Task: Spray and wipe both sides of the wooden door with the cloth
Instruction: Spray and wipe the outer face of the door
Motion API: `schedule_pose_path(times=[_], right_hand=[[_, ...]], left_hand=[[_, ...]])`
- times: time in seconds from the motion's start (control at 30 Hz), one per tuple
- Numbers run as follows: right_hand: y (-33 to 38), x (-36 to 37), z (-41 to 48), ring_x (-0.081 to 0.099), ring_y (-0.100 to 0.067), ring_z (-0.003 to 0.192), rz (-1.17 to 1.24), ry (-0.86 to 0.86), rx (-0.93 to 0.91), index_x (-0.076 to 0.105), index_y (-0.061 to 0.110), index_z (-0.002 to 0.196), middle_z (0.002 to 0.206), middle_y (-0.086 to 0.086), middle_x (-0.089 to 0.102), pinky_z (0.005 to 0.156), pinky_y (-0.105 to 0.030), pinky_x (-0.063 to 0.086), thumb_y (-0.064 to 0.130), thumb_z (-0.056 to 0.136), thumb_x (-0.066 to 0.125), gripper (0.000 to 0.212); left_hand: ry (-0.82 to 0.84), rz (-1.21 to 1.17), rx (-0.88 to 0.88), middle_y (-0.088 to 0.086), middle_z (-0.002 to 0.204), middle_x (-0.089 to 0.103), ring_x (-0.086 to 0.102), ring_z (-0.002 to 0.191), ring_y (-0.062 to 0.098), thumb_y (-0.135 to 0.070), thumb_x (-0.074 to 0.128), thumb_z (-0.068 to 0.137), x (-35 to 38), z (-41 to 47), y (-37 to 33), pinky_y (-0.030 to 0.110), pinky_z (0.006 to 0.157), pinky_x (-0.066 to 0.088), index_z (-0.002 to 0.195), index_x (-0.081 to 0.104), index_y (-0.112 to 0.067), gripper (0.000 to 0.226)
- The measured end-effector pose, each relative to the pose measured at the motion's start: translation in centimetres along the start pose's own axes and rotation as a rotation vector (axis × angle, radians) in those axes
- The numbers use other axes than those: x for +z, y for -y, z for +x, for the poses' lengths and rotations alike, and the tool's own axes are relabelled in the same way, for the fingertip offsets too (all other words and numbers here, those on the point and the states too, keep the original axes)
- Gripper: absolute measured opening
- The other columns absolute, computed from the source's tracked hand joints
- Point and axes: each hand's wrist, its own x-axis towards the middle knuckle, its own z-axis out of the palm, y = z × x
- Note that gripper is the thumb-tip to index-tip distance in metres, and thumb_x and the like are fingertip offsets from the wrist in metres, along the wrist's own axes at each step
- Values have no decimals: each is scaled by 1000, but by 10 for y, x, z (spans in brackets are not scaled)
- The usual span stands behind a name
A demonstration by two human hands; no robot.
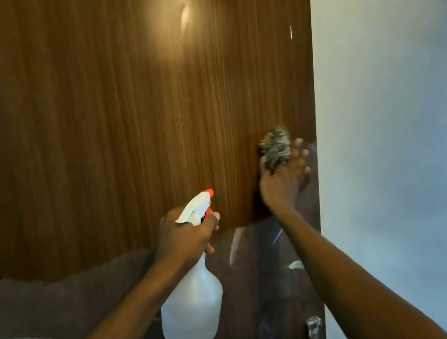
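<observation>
Door (pixel 121 112): taking up left and centre of frame, brown vertical grain, right edge running down beside pale wall (pixel 401 142). Catching a glare spot (pixel 184 12) at upper centre. Showing a darker, greyish band across the lower part with pale streaks (pixel 235 244) in it; wet or shadow, cannot tell.

Left hand (pixel 186 236): extending from lower left, sitting just below centre of frame. Gripping neck of bottle (pixel 191 304), fingers wrapping round it, forefinger lying at the trigger. Holding bottle roughly upright, white translucent body hanging below the fist, orange nozzle (pixel 208 193) pointing up and right toward the door. Nozzle touching the door or not: cannot tell.

Right hand (pixel 284 177): extending from lower right, sitting right of centre, close to the door's right edge. Pressing cloth (pixel 275 145) against the door. Gripping the bunched, mottled grey cloth between thumb and curled fingers, most of the wad sticking out above the hand. Fingertips (pixel 302 154) fanning slightly on the right side.

Handle (pixel 316 335): metal, blurred, sitting at lower right of frame near the door edge, below the right forearm.
</observation>
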Motion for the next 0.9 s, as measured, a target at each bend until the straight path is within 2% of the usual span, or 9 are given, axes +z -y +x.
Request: schedule_pose_path(times=[0.1, 0.17, 0.27, 0.33, 0.4, 0.47, 0.57, 0.73, 0.9], right_hand=[[-10, 19, -46, -4, -33, 153, -147, 42, -692, 10, 26, 158, 166, -7, 2, 122, -55, -2, 37, 95, 54, 78], [-43, 22, -56, 6, -36, 152, -215, 91, -942, 18, 28, 157, 165, -10, 12, 121, -59, 8, 43, 93, 59, 77], [-93, 6, -25, 10, -32, 152, -141, 35, -711, 36, 19, 152, 163, -11, 21, 122, -57, 10, 51, 100, 39, 61], [-103, -13, 14, 8, -24, 153, 30, -10, -317, 31, 17, 154, 165, -5, 18, 122, -54, 12, 46, 100, 29, 61], [-88, -28, 58, 9, -21, 153, 191, -46, -97, 18, 25, 157, 166, 1, 13, 122, -53, 15, 41, 99, 37, 63], [-63, -38, 91, 8, -21, 153, 227, -45, -150, 14, 26, 158, 166, 2, 10, 123, -52, 14, 37, 100, 45, 66], [-57, -38, 109, 0, -24, 153, 22, -36, -437, 20, 25, 157, 167, 0, 4, 124, -51, 5, 38, 97, 48, 67], [-158, -28, 39, 4, -38, 152, -155, 97, -868, 30, 19, 155, 164, -12, 13, 119, -61, 11, 50, 100, 35, 63], [-267, -36, -31, 7, -39, 151, -124, 270, -802, 23, 18, 156, 165, -14, 7, 114, -65, 23, 53, 103, 30, 64]], left_hand=[[-18, -15, 72, 4, 74, 70, 64, 51, 23, -34, 65, 84, 16, 2, -13, 28, 55, 54, 96, 62, -22, 17], [-39, -11, 106, 5, 69, 68, 62, 48, 21, -30, 65, 85, 29, -2, -17, 28, 53, 54, 92, 59, -25, 9], [-47, -50, 81, 5, 79, 70, 64, 52, 23, -32, 66, 83, 47, -4, -18, 29, 55, 56, 99, 64, -17, 22], [-66, -78, 33, 3, 82, 70, 64, 55, 23, -34, 67, 81, 59, -4, -20, 29, 57, 56, 98, 64, -19, 23], [-79, -79, 10, -1, 78, 68, 64, 57, 21, -33, 66, 82, 74, -2, -24, 28, 58, 56, 85, 59, -29, 9], [-100, -60, 25, -5, 77, 67, 65, 58, 22, -32, 66, 83, 90, -2, -28, 31, 61, 57, 78, 54, -34, 14], [-135, -33, 8, -4, 79, 66, 63, 53, 20, -33, 66, 83, 119, -2, -26, 26, 57, 55, 89, 57, -31, 11], [-136, -33, -68, -9, 82, 67, 62, 51, 14, -35, 64, 85, 163, -15, -3, 23, 55, 52, 103, 58, -30, 20], [-124, -41, -180, -16, 99, 59, 62, 90, 9, -44, 68, 77, 209, -55, 30, 14, 72, 42, 110, 49, -46, 38]])
